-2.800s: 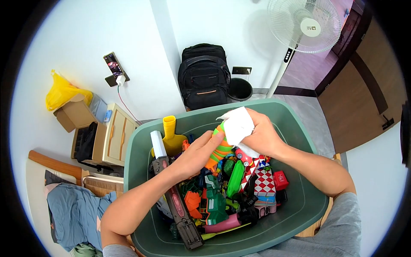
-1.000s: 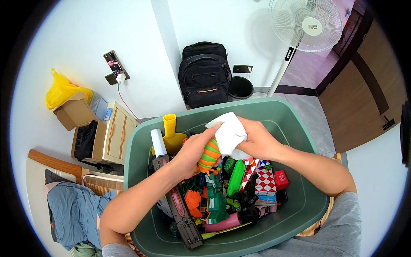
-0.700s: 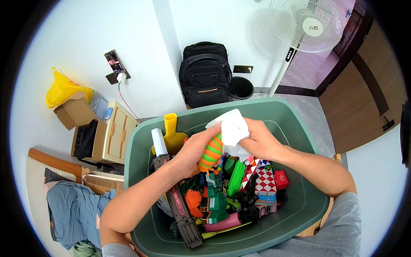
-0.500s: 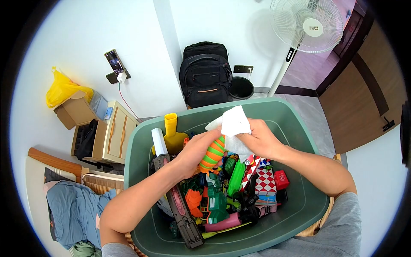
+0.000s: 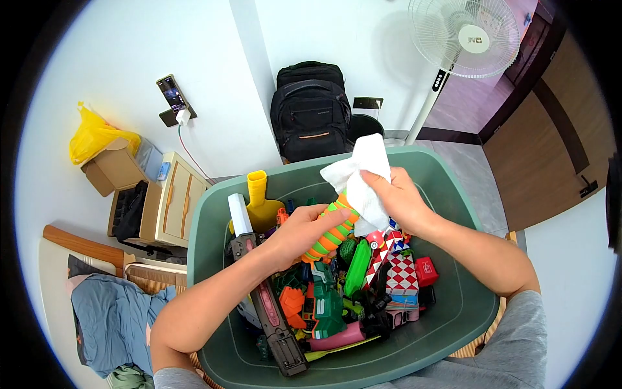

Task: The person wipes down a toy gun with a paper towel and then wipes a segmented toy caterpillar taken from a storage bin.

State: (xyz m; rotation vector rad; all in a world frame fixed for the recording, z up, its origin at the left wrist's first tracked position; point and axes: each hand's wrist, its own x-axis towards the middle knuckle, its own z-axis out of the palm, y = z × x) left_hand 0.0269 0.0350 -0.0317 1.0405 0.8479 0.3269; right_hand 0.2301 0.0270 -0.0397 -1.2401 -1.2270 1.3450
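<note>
My left hand point(image 5: 299, 237) is closed around an orange and green ringed toy point(image 5: 332, 236), its thumb lying across the rings. A white cloth point(image 5: 370, 185) is pinched in my right hand point(image 5: 400, 200) and hangs against the toy's upper end. Both hands are over a large green tub point(image 5: 453, 188) full of toys. Below them lie a bright green piece point(image 5: 357, 271), a red and white checkered block point(image 5: 401, 275), a dark green toy point(image 5: 328, 311) and an orange piece point(image 5: 293, 307). A long dark toy point(image 5: 275, 321) leans along the tub's left side.
A yellow scoop-like toy point(image 5: 258, 201) stands at the tub's back left. Beyond the tub are a black backpack point(image 5: 311, 117), a black bin point(image 5: 365, 128) and a white fan point(image 5: 473, 40). A phone point(image 5: 172, 94) hangs on the wall, above a cabinet point(image 5: 175, 207) and cardboard box point(image 5: 136, 214).
The white cloth has opened out and risen, with my right hand moved slightly right. My left hand has shifted on the ringed toy, whose upper part now shows more.
</note>
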